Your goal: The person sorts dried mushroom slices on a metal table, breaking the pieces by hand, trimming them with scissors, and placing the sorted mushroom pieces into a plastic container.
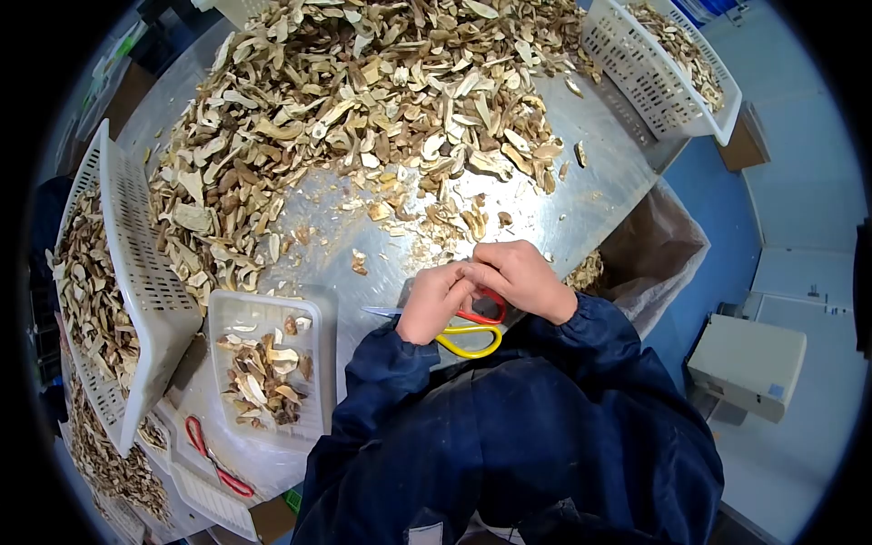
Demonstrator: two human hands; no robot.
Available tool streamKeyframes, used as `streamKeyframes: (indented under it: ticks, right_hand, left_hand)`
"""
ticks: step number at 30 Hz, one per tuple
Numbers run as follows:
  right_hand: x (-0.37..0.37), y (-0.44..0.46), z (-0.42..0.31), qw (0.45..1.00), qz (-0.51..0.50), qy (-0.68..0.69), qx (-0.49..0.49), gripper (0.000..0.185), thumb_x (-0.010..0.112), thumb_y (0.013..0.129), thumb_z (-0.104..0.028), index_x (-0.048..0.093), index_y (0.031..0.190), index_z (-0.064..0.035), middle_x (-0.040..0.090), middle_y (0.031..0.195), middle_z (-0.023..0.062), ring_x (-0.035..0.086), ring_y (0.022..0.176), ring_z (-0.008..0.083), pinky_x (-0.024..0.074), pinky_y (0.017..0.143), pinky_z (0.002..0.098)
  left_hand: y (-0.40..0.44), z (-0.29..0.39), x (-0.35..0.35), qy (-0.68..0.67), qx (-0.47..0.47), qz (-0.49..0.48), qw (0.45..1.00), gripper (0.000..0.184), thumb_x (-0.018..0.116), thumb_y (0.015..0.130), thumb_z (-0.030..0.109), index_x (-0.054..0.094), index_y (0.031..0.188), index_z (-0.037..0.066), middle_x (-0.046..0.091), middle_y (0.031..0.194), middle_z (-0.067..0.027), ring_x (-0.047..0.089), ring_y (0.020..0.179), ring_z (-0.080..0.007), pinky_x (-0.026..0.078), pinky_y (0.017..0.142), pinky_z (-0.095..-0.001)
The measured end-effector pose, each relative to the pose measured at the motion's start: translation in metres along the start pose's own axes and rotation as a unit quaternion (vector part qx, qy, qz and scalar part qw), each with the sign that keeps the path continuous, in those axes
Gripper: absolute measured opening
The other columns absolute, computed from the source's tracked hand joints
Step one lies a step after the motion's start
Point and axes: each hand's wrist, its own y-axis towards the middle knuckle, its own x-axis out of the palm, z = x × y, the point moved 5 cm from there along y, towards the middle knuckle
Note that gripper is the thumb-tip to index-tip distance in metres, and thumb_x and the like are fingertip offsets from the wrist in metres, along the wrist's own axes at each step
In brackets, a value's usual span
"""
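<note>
Over shiny metal surface (604,195), pinching with bare hands (434,298) (520,272), cannot tell what; likely sorting brown-cream dried slices (400,100); next, probably ease apart.

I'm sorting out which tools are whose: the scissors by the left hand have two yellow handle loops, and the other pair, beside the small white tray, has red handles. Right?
Not quite: the head view shows that the scissors by the left hand have one yellow loop and one red. The other pair, beside the small white tray, does have red handles.
</note>
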Motion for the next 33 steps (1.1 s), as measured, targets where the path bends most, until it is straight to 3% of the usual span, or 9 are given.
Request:
streamKeyframes:
  ticks: [8, 11, 15, 16, 19, 23, 27, 31, 33]
  right_hand:
    - [0.013, 0.008, 0.017, 0.933, -0.118, 0.323, 0.109, 0.023, 0.053, 0.089, -0.019, 0.057, 0.075, -0.0021, 0.052, 0.056, 0.0009, 0.048, 0.054, 0.0099, 0.0387, 0.053, 0.0246]
    - [0.012, 0.025, 0.036, 0.926, -0.146, 0.324, 0.128, 0.023, 0.054, 0.089, -0.019, 0.057, 0.074, -0.0023, 0.053, 0.061, -0.004, 0.046, 0.059, 0.005, 0.038, 0.054, 0.0216]
    - [-0.005, 0.065, 0.027, 0.981, 0.148, -0.128, 0.012, 0.021, 0.06, 0.082, -0.023, 0.062, 0.077, -0.0032, 0.057, 0.071, 0.0081, 0.058, 0.061, 0.0235, 0.0447, 0.055, 0.033]
    - [-0.003, 0.069, 0.026, 0.967, 0.179, -0.168, 0.065, 0.021, 0.063, 0.078, -0.026, 0.063, 0.077, -0.0046, 0.056, 0.075, 0.0128, 0.059, 0.067, 0.0322, 0.0469, 0.058, 0.0385]
    - [0.011, 0.081, 0.027, 0.95, 0.175, -0.246, 0.077, 0.021, 0.065, 0.075, -0.026, 0.061, 0.073, -0.0051, 0.055, 0.077, 0.0116, 0.059, 0.067, 0.0309, 0.0474, 0.059, 0.0379]
    - [0.006, 0.064, 0.014, 0.976, 0.172, -0.134, 0.025, 0.019, 0.064, 0.075, -0.022, 0.057, 0.079, -0.0045, 0.055, 0.076, 0.0121, 0.059, 0.067, 0.0306, 0.0473, 0.057, 0.0397]
    - [0.01, 0.038, 0.001, 0.997, -0.044, 0.03, 0.056, 0.018, 0.063, 0.078, -0.017, 0.054, 0.079, -0.0022, 0.06, 0.071, 0.0127, 0.058, 0.064, 0.0289, 0.0443, 0.055, 0.0356]
    - [0.015, 0.024, 0.007, 0.968, -0.029, 0.233, 0.086, 0.014, 0.062, 0.08, -0.012, 0.055, 0.08, 0.0, 0.055, 0.066, 0.0009, 0.048, 0.059, 0.0074, 0.0393, 0.053, 0.0237]
    - [0.016, 0.022, 0.009, 0.973, -0.005, 0.217, 0.078, 0.013, 0.06, 0.08, -0.011, 0.055, 0.079, 0.0003, 0.054, 0.068, -0.0005, 0.046, 0.061, 0.0054, 0.0383, 0.054, 0.0224]
  left_hand:
    - [-0.002, 0.018, -0.004, 0.005, 0.051, 0.001, 0.999, 0.019, 0.049, 0.09, 0.011, 0.062, 0.083, -0.002, 0.059, 0.066, -0.0045, 0.051, 0.053, -0.0075, 0.039, 0.049, -0.0208]
    - [-0.001, 0.005, -0.01, -0.071, 0.041, 0.023, 0.996, 0.018, 0.047, 0.091, 0.011, 0.061, 0.091, -0.001, 0.058, 0.067, -0.0041, 0.053, 0.055, -0.0094, 0.041, 0.052, -0.0214]
    - [0.002, 0.0, -0.021, -0.271, 0.028, 0.044, 0.961, 0.021, 0.043, 0.091, 0.009, 0.052, 0.108, 0.002, 0.053, 0.074, -0.0023, 0.048, 0.057, -0.0085, 0.038, 0.052, -0.0203]
    - [0.003, -0.001, -0.022, -0.318, 0.033, 0.043, 0.946, 0.021, 0.042, 0.091, 0.008, 0.05, 0.109, 0.002, 0.053, 0.077, -0.0032, 0.047, 0.058, -0.0084, 0.037, 0.052, -0.0202]
    - [0.007, -0.009, -0.027, -0.371, 0.052, 0.042, 0.926, 0.022, 0.043, 0.091, 0.009, 0.046, 0.112, 0.004, 0.052, 0.091, -0.0042, 0.048, 0.068, -0.0082, 0.037, 0.055, -0.0196]
    - [0.006, -0.014, -0.033, -0.34, 0.076, 0.132, 0.928, 0.029, 0.048, 0.091, 0.013, 0.045, 0.119, 0.007, 0.05, 0.098, -0.0006, 0.046, 0.08, -0.0066, 0.035, 0.06, -0.018]
    - [0.004, -0.011, -0.033, -0.31, 0.065, 0.163, 0.935, 0.025, 0.053, 0.09, 0.012, 0.047, 0.114, 0.007, 0.051, 0.093, -0.0009, 0.047, 0.075, -0.0058, 0.033, 0.055, -0.0175]
    - [0.007, -0.018, -0.028, -0.332, 0.036, 0.105, 0.937, 0.018, 0.056, 0.088, 0.006, 0.049, 0.104, 0.007, 0.051, 0.082, -0.0013, 0.044, 0.065, -0.0054, 0.03, 0.049, -0.0177]
    - [0.006, -0.014, -0.026, -0.304, 0.027, 0.101, 0.947, 0.017, 0.056, 0.087, 0.007, 0.049, 0.103, 0.007, 0.051, 0.081, -0.0015, 0.044, 0.064, -0.0052, 0.03, 0.049, -0.0176]
